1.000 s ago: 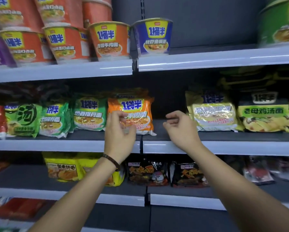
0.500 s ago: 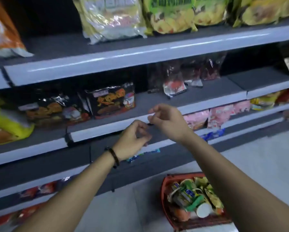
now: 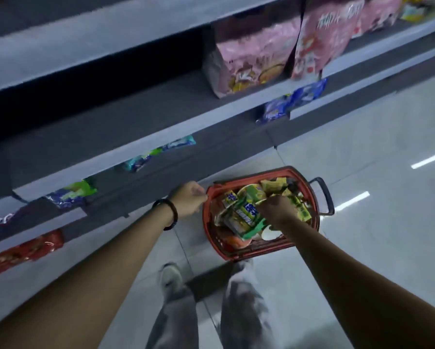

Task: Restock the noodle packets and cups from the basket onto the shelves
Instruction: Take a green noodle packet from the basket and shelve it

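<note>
A red shopping basket (image 3: 309, 195) stands on the floor in front of my feet, filled with green and yellow noodle packets and a green cup (image 3: 253, 193). My right hand (image 3: 278, 210) reaches down into it, and its fingers curl onto a green noodle packet (image 3: 246, 215) at the middle of the pile. The fingertips are hidden among the packets. My left hand (image 3: 188, 199), with a dark band on its wrist, hangs curled right by the basket's left rim and holds nothing that I can see.
Low grey shelves (image 3: 135, 117) run diagonally on the left. Pink packets (image 3: 249, 59) stand on one; blue, green and red packets (image 3: 22, 253) peek from lower ones. My two shoes (image 3: 171, 275) stand on pale floor tiles (image 3: 375, 147) just before the basket.
My view dropped from the middle shelves to the floor. Both hands came down from shelf height; the right hand went into the basket, the left stopped beside its rim.
</note>
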Available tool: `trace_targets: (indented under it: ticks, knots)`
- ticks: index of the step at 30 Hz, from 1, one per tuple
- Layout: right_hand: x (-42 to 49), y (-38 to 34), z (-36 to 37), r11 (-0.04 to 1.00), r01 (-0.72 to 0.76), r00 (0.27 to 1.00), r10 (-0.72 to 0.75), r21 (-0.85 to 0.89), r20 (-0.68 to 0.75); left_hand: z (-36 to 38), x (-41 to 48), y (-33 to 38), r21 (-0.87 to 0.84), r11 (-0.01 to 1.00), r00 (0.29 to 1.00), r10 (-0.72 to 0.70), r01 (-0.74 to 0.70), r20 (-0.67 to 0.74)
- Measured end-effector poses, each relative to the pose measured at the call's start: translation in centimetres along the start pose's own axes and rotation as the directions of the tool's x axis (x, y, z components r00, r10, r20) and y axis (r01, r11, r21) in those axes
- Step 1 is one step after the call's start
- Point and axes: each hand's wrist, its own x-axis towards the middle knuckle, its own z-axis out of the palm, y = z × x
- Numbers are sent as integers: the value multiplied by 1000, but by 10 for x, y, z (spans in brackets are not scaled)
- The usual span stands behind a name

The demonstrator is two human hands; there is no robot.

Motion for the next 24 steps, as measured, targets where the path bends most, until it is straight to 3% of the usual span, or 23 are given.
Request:
trace_targets:
  ticks: [5,9,17,22,24]
  knots:
    - [56,96,64,943,-280,958,286,179,-7,83,41,-48,11,978,976,-210,210,65]
    - [76,118,93,823,-429,894,445,373,46,128,56,-77,43,955,936,-297,295,191]
    - [104,115,127,609,-477,867,446,634,224,155,72,-97,35,950,932,-311,310,185]
    - [107,102,129,596,-464,869,452,656,203,156,69,-97,17,952,936,-302,305,182]
    - [101,103,122,685,-424,884,456,592,106,152,64,-94,14,956,941,-292,294,169]
